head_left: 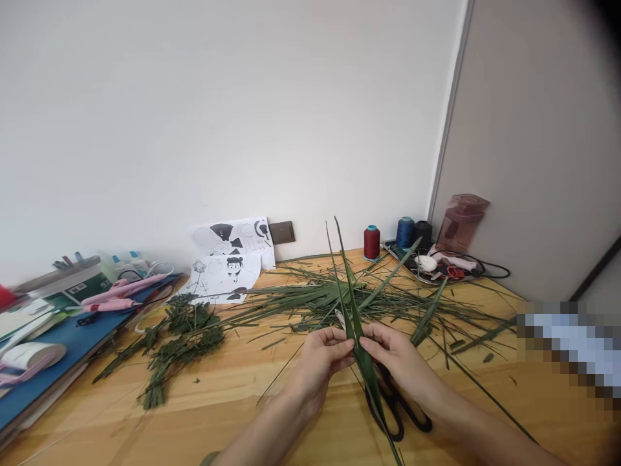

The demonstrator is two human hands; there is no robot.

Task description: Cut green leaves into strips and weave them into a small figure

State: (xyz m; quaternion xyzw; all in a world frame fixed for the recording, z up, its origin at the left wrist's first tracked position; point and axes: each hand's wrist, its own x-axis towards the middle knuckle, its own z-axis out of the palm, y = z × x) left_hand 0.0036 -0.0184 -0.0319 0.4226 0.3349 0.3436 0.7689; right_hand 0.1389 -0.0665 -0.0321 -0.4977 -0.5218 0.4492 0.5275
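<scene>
Between my hands, a long green leaf strip runs from near the bottom of the view up to two narrow, parted tips. My left hand pinches it from the left side, thumb against the leaf. From the right, my right hand pinches it close to the same spot, the fingertips almost meeting. Black-handled scissors lie on the table beneath the leaf; their blades are mostly hidden. Behind the hands spreads a loose heap of cut green leaves.
Woven green leaf pieces lie to the left. Printed drawings lean by the wall. A red thread spool, a blue spool and a cluttered tray stand at the back right. Pink glue guns rest on the left.
</scene>
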